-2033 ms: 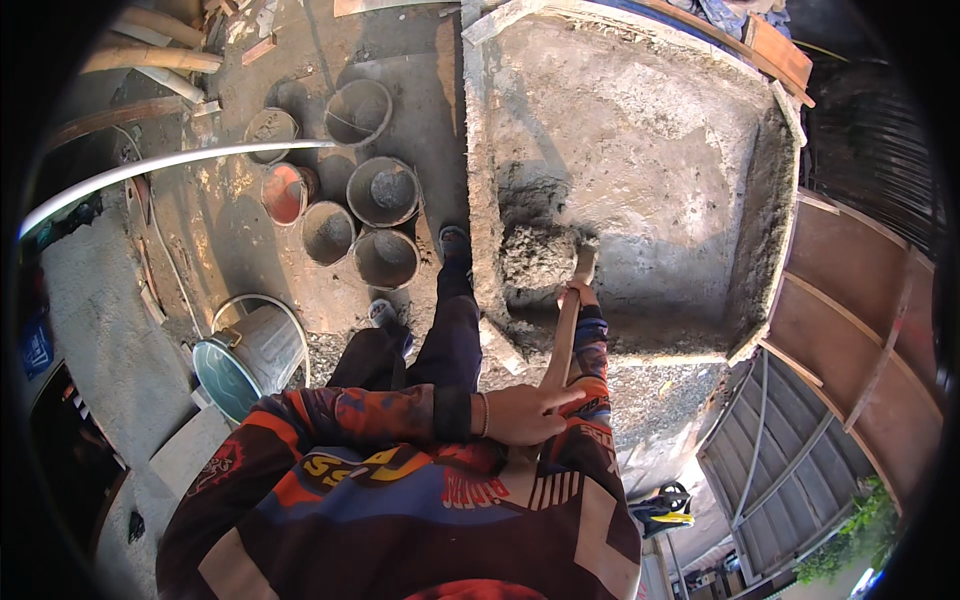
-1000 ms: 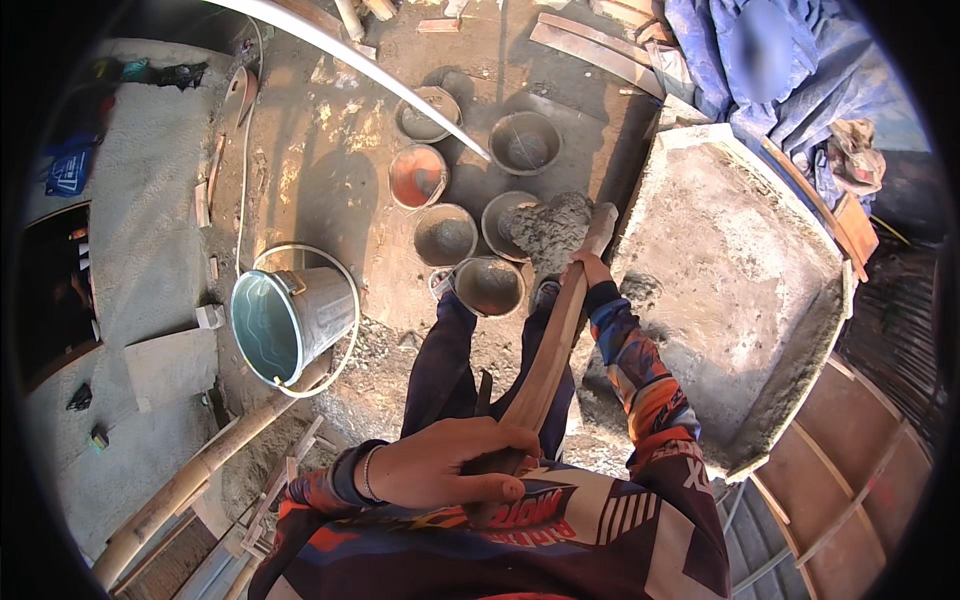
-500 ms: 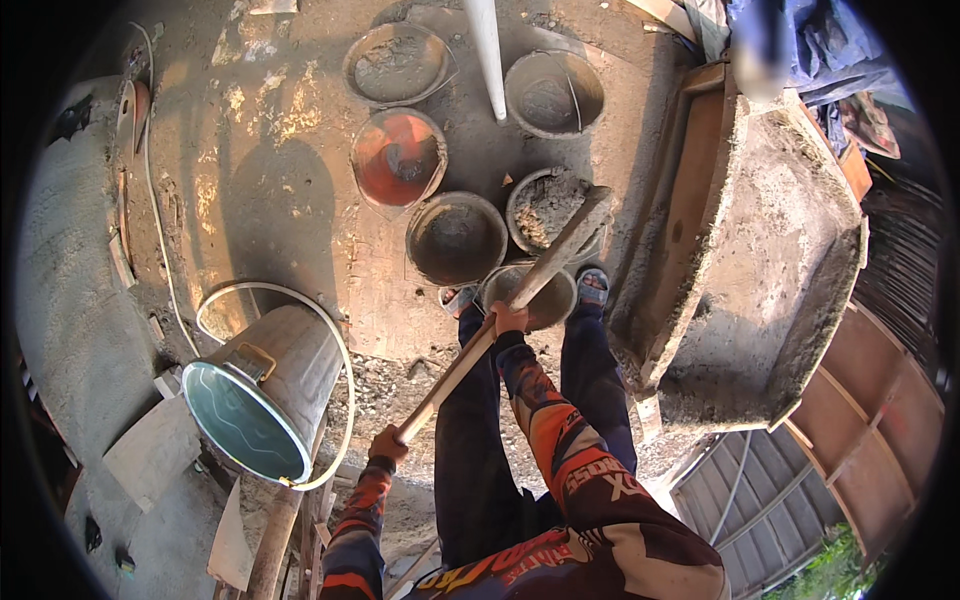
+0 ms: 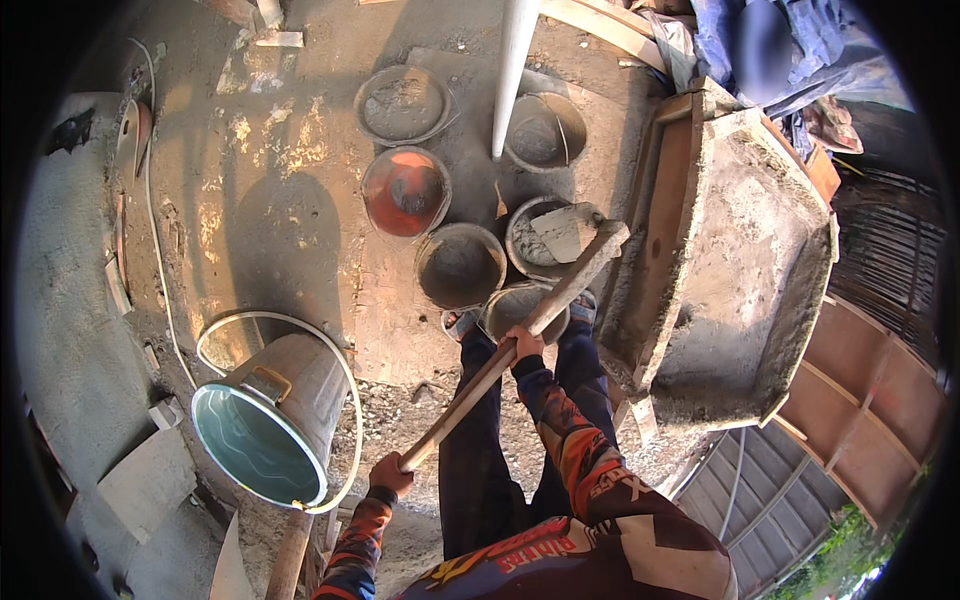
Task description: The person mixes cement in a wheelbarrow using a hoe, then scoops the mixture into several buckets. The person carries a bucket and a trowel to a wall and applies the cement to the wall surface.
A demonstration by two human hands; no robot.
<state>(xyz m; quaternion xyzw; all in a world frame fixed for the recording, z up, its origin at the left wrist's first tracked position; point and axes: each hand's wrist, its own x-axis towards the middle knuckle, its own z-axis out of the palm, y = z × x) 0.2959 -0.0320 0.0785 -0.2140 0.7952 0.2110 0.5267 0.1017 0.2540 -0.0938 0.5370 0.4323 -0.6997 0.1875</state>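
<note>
Both hands grip a hoe (image 4: 460, 403) with a long wooden handle slanting from lower left to upper right. My left hand (image 4: 390, 475) is closed round the handle's lower end. Farther up, my right hand (image 4: 524, 343) wraps the handle near its middle. The hoe's flat, pale-coated blade (image 4: 565, 233) lies over a bucket (image 4: 510, 240) holding grey wet mix. Between my feet stands another bucket (image 4: 508, 306), partly hidden by the handle. A dark grey bucket (image 4: 460, 232) touches or nearly touches both on the left.
A red-lined bucket (image 4: 372, 195) and two mortar-crusted buckets (image 4: 362, 110) (image 4: 578, 140) stand farther off. At left a large tub of water (image 4: 330, 375) lies tilted, beside a pale hose (image 4: 160, 240). A mortar-caked trough (image 4: 655, 360) stands at right. A pale pole (image 4: 510, 70) hangs at top.
The hoe's head has shifted slightly right and down, and its flat blade now shows above the mix. Both hands keep their grip. The whole view has shifted a little.
</note>
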